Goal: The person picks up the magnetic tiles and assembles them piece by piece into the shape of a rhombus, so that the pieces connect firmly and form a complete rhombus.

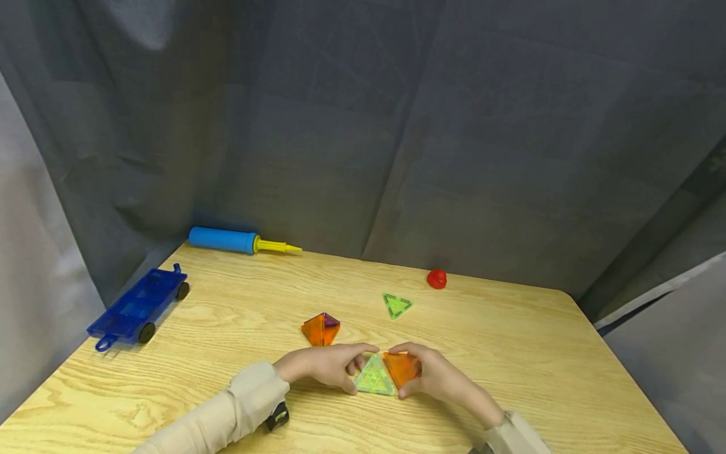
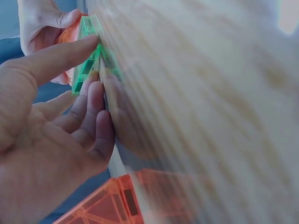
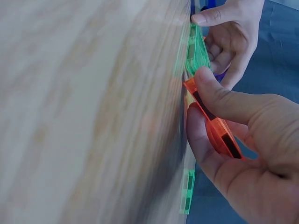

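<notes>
Pinching the orange tile (image 1: pixel 401 368), my right fingers (image 3: pixel 217 97) hold it tilted just beside the green tile (image 1: pixel 374 378). My left fingers (image 2: pixel 60 57) grasp the green tile by its edges. Both tiles are at the counter (image 1: pixel 244 306) surface. Beyond my left fingers stands the pyramid (image 1: pixel 315 331); a second green tile (image 1: pixel 397 306) lies farther back.
</notes>
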A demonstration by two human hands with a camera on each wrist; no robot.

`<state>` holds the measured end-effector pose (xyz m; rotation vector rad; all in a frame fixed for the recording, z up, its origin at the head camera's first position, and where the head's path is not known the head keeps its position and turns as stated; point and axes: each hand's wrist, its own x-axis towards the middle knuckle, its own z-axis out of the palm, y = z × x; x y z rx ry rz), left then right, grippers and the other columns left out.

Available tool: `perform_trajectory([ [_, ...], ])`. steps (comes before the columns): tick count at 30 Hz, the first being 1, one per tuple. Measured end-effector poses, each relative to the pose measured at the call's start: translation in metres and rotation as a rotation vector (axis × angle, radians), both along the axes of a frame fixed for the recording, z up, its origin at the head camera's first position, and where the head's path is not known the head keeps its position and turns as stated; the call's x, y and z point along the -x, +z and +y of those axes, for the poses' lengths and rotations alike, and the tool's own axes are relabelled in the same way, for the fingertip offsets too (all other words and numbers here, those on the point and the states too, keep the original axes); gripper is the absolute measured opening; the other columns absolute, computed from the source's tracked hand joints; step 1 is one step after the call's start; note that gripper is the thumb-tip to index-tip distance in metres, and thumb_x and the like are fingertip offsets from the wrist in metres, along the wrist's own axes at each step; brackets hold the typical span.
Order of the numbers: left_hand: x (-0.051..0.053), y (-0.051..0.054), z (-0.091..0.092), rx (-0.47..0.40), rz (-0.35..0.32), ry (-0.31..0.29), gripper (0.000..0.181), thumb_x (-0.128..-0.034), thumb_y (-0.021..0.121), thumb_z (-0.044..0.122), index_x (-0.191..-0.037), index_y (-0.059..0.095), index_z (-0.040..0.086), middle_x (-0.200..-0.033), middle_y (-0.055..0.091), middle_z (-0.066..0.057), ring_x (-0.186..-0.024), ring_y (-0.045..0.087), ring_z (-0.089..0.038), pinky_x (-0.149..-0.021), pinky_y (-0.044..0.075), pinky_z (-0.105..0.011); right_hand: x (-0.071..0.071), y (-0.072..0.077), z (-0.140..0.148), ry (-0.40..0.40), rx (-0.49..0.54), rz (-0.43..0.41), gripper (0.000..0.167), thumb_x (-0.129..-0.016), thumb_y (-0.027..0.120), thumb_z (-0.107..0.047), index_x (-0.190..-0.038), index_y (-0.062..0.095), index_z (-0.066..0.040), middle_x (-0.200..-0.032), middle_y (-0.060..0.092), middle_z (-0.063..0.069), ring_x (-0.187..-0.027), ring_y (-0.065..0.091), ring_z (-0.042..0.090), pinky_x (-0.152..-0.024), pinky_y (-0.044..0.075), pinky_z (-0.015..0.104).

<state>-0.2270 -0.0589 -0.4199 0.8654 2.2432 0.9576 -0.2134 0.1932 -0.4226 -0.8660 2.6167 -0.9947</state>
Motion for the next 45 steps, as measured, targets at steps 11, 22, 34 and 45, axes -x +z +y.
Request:
perform_trajectory([
  [11,0.000,-0.001,0.001,0.022,0.020,-0.005,0.076,-0.0807,0.073,0.003,-0.146,0.034,0.013,-0.103,0.049,0.006,-0.090,0.048,-0.005,-0.078,0.044,-0.019,-0.001,0.000,-0.008,0.019,0.010,0.000,0.062,-0.069,0.084,-0.016,-0.125,0.058,-0.006,-0.111,0.060,0.008,-0.078,0.048,0.014,-0.065,0.045,0.021],
  [22,0.000,0.000,0.001,0.031,0.034,-0.007,0.076,-0.0803,0.073,0.001,-0.146,0.035,0.012,-0.102,0.049,0.007,-0.087,0.047,-0.005,-0.076,0.043,-0.017,0.000,0.000,-0.010,0.012,-0.007,0.015,0.063,-0.070,0.084,-0.019,-0.126,0.058,-0.006,-0.112,0.060,0.008,-0.077,0.048,0.012,-0.065,0.046,0.021],
  [34,0.001,0.001,-0.001,0.000,-0.029,0.003,0.079,-0.0802,0.070,-0.005,-0.147,0.031,0.012,-0.105,0.048,0.003,-0.091,0.046,-0.009,-0.077,0.043,-0.020,-0.001,-0.001,-0.008,0.035,0.018,-0.048,0.066,-0.073,0.081,-0.011,-0.131,0.053,-0.002,-0.112,0.059,0.011,-0.076,0.052,0.009,-0.064,0.049,0.021],
  [45,0.001,0.007,-0.007,-0.012,-0.074,0.024,0.059,-0.0849,0.060,-0.007,-0.137,0.043,0.013,-0.116,0.054,-0.005,-0.104,0.054,-0.016,-0.086,0.048,-0.027,-0.001,-0.004,0.000,0.042,0.052,-0.175,0.064,-0.081,0.075,-0.014,-0.137,0.047,-0.002,-0.119,0.059,0.014,-0.086,0.060,0.012,-0.072,0.052,0.023],
])
